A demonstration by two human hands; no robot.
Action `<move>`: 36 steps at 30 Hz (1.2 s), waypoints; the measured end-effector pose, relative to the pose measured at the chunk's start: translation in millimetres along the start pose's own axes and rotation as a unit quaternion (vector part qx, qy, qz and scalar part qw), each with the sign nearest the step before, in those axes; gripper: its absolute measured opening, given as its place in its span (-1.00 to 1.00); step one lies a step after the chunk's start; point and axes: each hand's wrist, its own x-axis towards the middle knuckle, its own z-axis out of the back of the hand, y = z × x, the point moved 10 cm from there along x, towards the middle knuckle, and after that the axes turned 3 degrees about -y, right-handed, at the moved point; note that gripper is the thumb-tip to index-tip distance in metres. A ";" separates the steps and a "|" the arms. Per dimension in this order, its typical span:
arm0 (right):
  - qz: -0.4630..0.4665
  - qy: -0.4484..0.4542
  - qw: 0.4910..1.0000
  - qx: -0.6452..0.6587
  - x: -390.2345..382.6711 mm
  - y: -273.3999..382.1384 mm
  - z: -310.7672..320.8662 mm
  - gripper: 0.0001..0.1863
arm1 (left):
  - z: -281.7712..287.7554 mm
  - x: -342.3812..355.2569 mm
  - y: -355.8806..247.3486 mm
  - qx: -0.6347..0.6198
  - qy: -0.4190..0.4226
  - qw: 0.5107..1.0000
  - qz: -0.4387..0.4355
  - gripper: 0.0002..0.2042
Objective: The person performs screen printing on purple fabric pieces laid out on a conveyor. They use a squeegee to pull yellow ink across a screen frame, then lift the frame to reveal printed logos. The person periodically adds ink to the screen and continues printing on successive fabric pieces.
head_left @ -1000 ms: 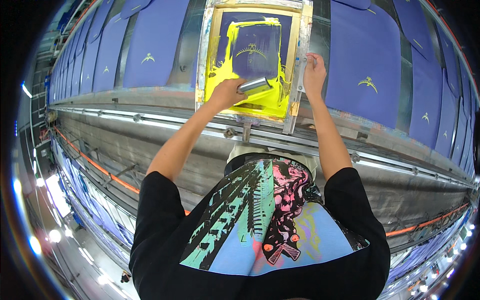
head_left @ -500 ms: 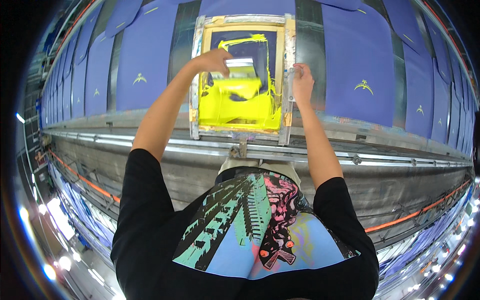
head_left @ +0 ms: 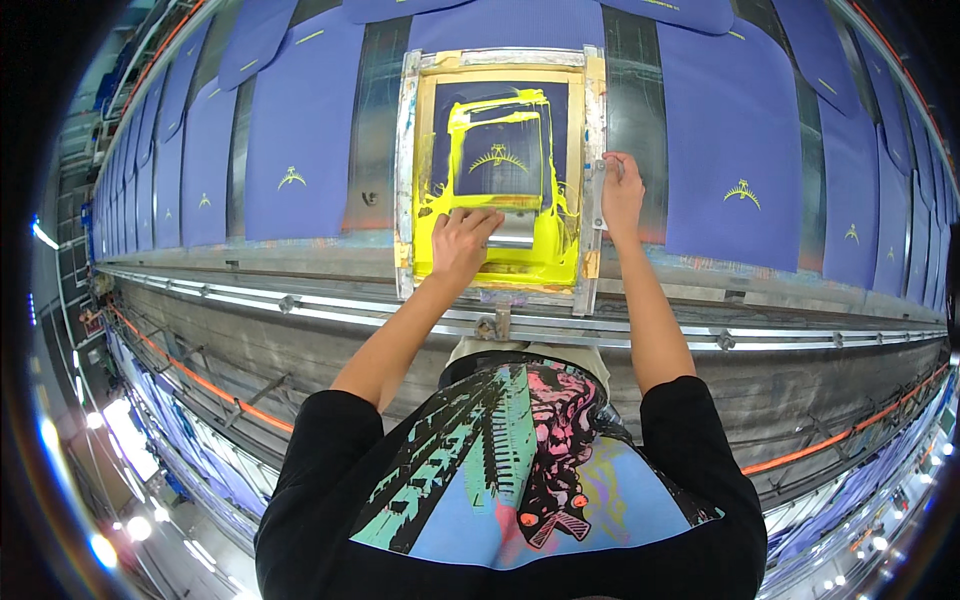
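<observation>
A screen-printing frame (head_left: pixel 408 170) lies in front of me, its mesh smeared with bright yellow ink (head_left: pixel 545 268). Toward its near end, my left hand (head_left: pixel 462 243) is closed on a metal squeegee (head_left: pixel 515 229), pressed low over the mesh. Above the squeegee, a wiped rectangle of mesh shows a small yellow arched motif (head_left: pixel 498 158). My right hand (head_left: pixel 623 192) has its fingers curled round the frame's right side, by a clear bracket (head_left: pixel 599 195). Part of the squeegee is hidden under my left fingers.
Purple fabric pieces (head_left: pixel 733 140) with small yellow motifs lie in a row along a long metal printing table (head_left: pixel 636 130) on both sides. A metal rail (head_left: pixel 680 332) runs along the near edge. An orange strip (head_left: pixel 820 452) passes behind me.
My left hand has drawn the squeegee from the middle of the screen toward me. The mesh behind it is now wiped and shows the motif. My right hand keeps hold of the frame.
</observation>
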 end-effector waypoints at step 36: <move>0.027 0.000 1.000 -0.012 -6.5 4.9 -30.7 -0.80 | -49.8 156.3 104.0 0.085 0.108 0.986 0.094 -0.69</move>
